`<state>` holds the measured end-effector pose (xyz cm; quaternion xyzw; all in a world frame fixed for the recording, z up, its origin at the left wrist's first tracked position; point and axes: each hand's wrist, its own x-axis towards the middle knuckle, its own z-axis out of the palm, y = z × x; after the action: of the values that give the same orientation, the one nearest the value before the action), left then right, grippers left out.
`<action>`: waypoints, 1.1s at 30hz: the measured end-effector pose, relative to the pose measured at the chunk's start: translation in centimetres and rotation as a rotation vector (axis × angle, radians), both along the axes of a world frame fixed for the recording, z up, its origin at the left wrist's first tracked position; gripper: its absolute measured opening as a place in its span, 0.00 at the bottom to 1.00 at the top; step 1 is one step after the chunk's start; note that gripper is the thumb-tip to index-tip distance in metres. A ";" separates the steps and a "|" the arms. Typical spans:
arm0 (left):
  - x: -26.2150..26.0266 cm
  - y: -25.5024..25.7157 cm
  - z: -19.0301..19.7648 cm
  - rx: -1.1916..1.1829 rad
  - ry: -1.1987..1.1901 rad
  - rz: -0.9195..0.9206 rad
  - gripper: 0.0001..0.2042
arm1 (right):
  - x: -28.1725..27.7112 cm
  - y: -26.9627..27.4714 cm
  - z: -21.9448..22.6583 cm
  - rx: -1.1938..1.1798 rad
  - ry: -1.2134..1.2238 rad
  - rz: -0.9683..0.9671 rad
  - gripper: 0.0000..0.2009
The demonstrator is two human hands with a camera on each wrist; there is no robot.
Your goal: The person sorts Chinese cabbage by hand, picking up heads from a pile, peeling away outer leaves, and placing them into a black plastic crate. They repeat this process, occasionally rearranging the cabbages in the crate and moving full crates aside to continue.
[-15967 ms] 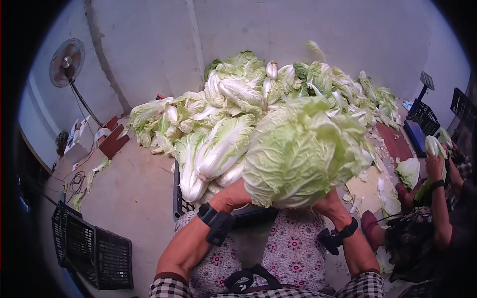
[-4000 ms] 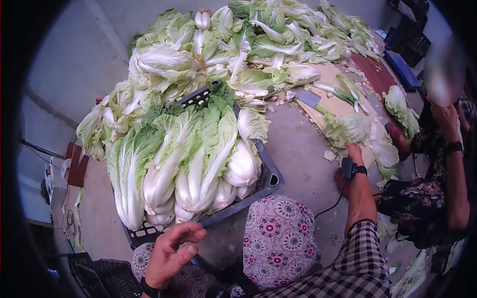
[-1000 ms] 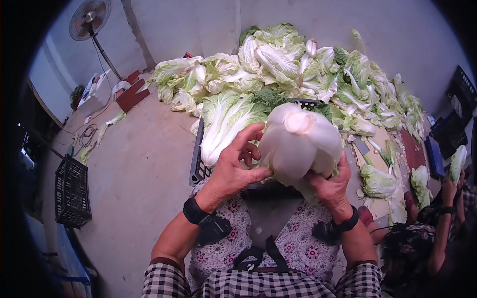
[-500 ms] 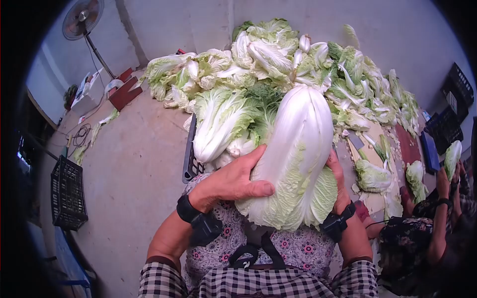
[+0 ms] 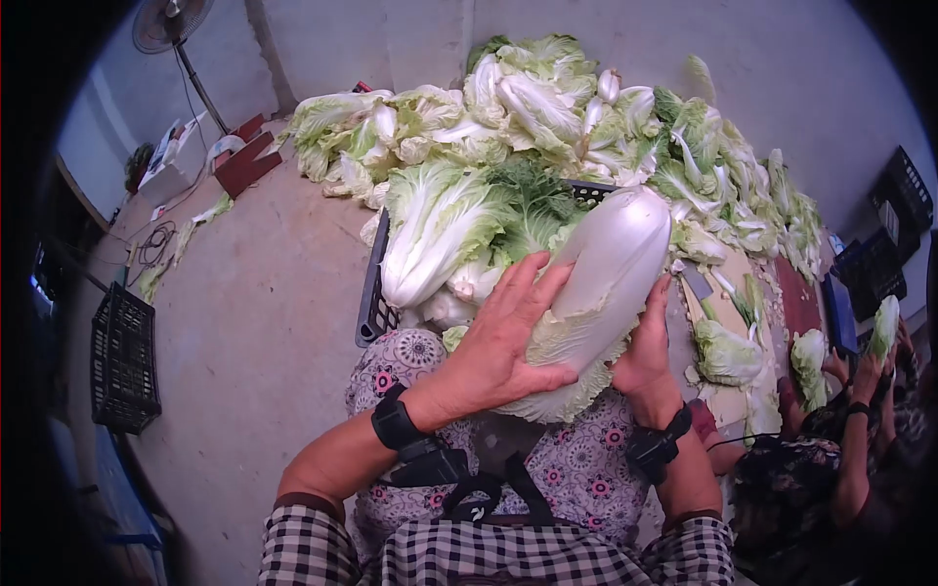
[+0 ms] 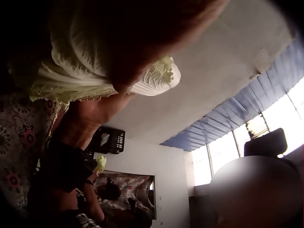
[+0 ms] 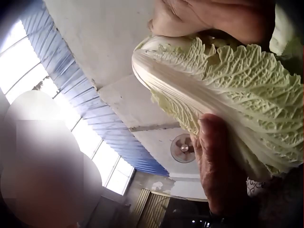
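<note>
Both hands hold a large napa cabbage (image 5: 616,264) above the lap, its white base up and tilted to the right. The left hand (image 5: 503,342) lies across its left side, fingers spread and thumb over the lower leaves. On the cabbage's right side the right hand (image 5: 650,356) supports it, fingers partly behind it. In the right wrist view the cabbage (image 7: 223,90) lies between the two hands, a thumb against its ribs. Just beyond stands a black crate (image 5: 374,293) with more cabbages (image 5: 430,234) in it.
Behind the crate is a heap of cabbages (image 5: 537,107) against the wall. At right lie a board (image 5: 728,400) with a trimmed cabbage (image 5: 728,354) and a knife (image 5: 696,281); another person (image 5: 855,439) is at far right. An empty crate (image 5: 125,361) stands left, a fan (image 5: 174,20) behind.
Since half a second ago the cabbage has tilted to the right, and the left hand has moved up and further over its side. A second ago its base faced the camera.
</note>
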<state>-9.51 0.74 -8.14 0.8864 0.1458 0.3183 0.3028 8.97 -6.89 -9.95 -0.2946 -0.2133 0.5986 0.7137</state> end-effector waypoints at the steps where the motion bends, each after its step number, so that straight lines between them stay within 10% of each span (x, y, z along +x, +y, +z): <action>1: 0.3 -0.2 0.0 -0.011 -0.005 -0.007 0.50 | -0.2 -0.1 -0.5 0.063 0.041 0.030 0.33; 22: 0.3 1.2 -0.1 -1.054 -0.176 -0.229 0.53 | 1.3 -0.4 -0.8 -0.086 -0.442 -0.087 0.42; 29: 0.1 2.0 -1.0 -0.849 -0.408 0.039 0.51 | 0.5 -1.3 1.4 0.082 -0.213 0.127 0.53; 33: 0.7 2.0 -1.4 -0.758 -0.283 0.124 0.50 | -1.4 -1.6 0.9 0.011 -0.595 0.195 0.59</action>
<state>-8.79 2.76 -9.52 0.6490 0.2628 0.3787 0.6053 7.53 -8.45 -9.10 -0.4312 -0.4430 0.5506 0.5610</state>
